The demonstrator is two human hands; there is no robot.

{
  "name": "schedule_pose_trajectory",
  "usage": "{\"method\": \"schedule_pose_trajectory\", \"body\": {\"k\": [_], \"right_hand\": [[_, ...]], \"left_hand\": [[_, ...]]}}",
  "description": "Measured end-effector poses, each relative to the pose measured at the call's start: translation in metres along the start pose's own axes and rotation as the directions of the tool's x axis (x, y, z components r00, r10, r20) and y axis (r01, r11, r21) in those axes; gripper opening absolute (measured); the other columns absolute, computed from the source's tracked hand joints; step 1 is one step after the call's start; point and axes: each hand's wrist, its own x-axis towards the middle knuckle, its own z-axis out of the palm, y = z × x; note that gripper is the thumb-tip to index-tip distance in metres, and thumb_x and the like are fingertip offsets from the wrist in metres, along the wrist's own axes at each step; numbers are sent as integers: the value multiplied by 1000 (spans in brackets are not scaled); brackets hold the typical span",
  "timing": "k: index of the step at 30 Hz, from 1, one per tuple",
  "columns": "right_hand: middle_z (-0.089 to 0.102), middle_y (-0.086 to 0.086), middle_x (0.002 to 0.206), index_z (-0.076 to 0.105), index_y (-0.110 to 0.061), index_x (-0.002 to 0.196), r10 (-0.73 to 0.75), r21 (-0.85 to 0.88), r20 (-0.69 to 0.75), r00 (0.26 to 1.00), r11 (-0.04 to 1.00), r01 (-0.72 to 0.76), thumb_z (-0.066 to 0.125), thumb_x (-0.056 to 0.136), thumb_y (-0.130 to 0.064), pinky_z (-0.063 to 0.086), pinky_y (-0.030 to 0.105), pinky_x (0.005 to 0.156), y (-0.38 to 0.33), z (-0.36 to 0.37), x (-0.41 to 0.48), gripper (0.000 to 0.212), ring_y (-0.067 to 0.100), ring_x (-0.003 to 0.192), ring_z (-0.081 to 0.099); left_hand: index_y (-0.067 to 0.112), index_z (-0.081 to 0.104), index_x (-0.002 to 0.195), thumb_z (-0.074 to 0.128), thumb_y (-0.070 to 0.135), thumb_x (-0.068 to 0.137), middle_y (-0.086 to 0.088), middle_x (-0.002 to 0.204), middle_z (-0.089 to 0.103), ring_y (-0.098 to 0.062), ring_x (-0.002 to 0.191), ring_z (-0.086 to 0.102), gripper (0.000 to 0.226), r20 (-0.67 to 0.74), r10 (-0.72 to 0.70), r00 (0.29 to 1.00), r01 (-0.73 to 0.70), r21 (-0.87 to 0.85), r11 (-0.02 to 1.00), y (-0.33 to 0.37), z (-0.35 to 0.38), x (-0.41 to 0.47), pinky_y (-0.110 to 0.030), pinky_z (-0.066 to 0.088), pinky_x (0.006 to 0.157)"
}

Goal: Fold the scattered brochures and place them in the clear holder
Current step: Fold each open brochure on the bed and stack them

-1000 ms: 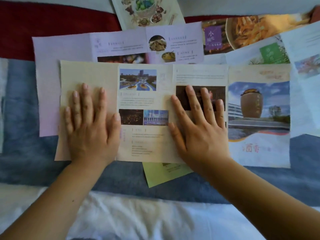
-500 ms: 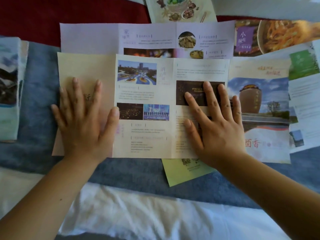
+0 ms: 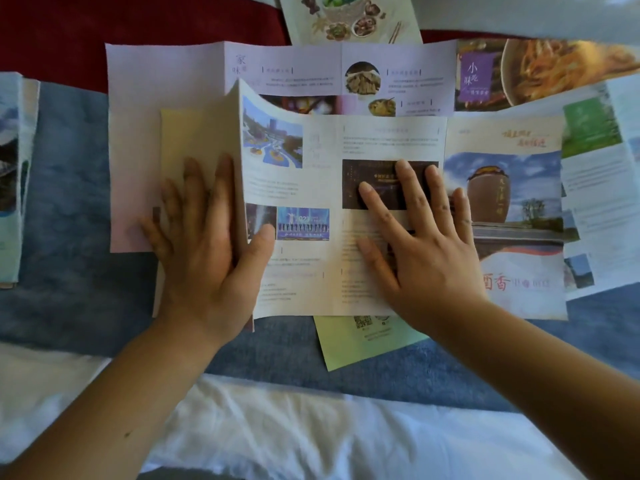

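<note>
A cream four-panel brochure [image 3: 298, 278] lies open across the blue cloth. My left hand [image 3: 204, 258] rests flat on its blank left panel, fingers straight, thumb on the second panel. The crease between those two panels stands up as a ridge between my index finger and thumb. My right hand [image 3: 422, 251] presses flat on the third panel, fingers spread over a dark photo. The fourth panel, with a brown jar picture [image 3: 488, 199], lies flat to the right. No clear holder is in view.
A lilac brochure [image 3: 166, 84] lies unfolded under and behind the cream one. A green sheet [image 3: 360, 344] sticks out below it. More brochures lie at the top [image 3: 346, 19], top right [image 3: 554, 71] and right [image 3: 602, 188]. A stack of brochures [image 3: 14, 168] sits at the left edge.
My left hand has slid the left panel to the right, so the first crease has lifted off the cloth into a ridge. The right hand stays pressed on the third panel.
</note>
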Motion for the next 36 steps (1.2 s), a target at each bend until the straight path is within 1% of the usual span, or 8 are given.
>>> {"method": "schedule_pose_trajectory", "body": {"k": [5, 8, 10, 14, 21, 28, 32, 36], "right_hand": [[-6, 4, 174, 6, -43, 164, -12, 2, 37, 999, 1000, 12, 20, 106, -61, 0, 62, 126, -8, -5, 2, 63, 34, 159, -12], [-9, 3, 174, 4, -44, 164, -16, 4, 42, 999, 1000, 16, 20, 105, -62, -1, 60, 126, -13, -3, 2, 63, 33, 159, -14], [-2, 3, 174, 14, -42, 164, -21, 65, 10, 1000, 998, 20, 27, 105, -59, -1, 57, 128, -12, -4, 3, 62, 32, 159, -9], [31, 7, 167, 48, -22, 153, 22, 230, -145, 989, 973, 13, 43, 102, -41, 4, 46, 129, 7, -12, 4, 55, 30, 158, 17], [15, 8, 172, 26, -28, 164, 12, 27, -127, 992, 1000, -9, 29, 107, -57, 4, 53, 129, 56, -10, -1, 64, 33, 160, 4], [5, 4, 174, 17, -31, 165, 44, 50, -94, 995, 998, -39, 22, 107, -59, 1, 51, 129, 19, -2, 3, 65, 32, 160, -3], [6, 1, 174, 18, -31, 165, 26, 121, -62, 998, 992, -19, 24, 106, -60, -1, 45, 130, 22, -10, 4, 67, 29, 160, -4], [17, 10, 172, 29, -19, 163, 47, 116, -144, 988, 993, -30, 35, 106, -54, 4, 40, 128, 51, -19, 1, 67, 28, 159, 10]], "left_hand": [[52, -11, 155, 28, 60, 88, 5, 171, -11, -19, 155, -21, 78, 52, 58, 997, -56, -42, 998, 16, 10, -6, -49, -24, 119], [49, -12, 156, 27, 59, 90, 3, 171, -12, -21, 156, -20, 77, 57, 73, 996, -73, -2, 997, 19, 16, -5, -54, -21, 120], [47, -11, 157, 26, 58, 91, 1, 171, -11, -23, 156, -19, 77, 61, 73, 995, -74, 15, 997, 19, 18, -4, -57, -20, 120], [46, -14, 157, 25, 57, 92, -1, 171, -13, -25, 156, -20, 77, 64, 85, 994, -89, 66, 994, 15, 21, -4, -59, -20, 120], [45, -18, 156, 22, 57, 91, -2, 171, -14, -25, 155, -21, 77, 61, 78, 995, -85, 116, 990, 19, 25, -4, -60, -18, 120], [45, -13, 158, 30, 57, 91, -1, 171, -14, -26, 156, -17, 81, 93, 139, 986, -148, 90, 985, 47, 35, -13, -56, -12, 123], [43, -13, 159, 28, 60, 91, -3, 171, -15, -27, 156, -17, 81, 106, 131, 986, -145, 137, 980, 51, 37, -14, -59, -8, 124], [43, -12, 159, 30, 58, 90, -2, 171, -16, -27, 156, -16, 82, 100, 139, 985, -152, 139, 979, 49, 39, -14, -58, -9, 124]]}}
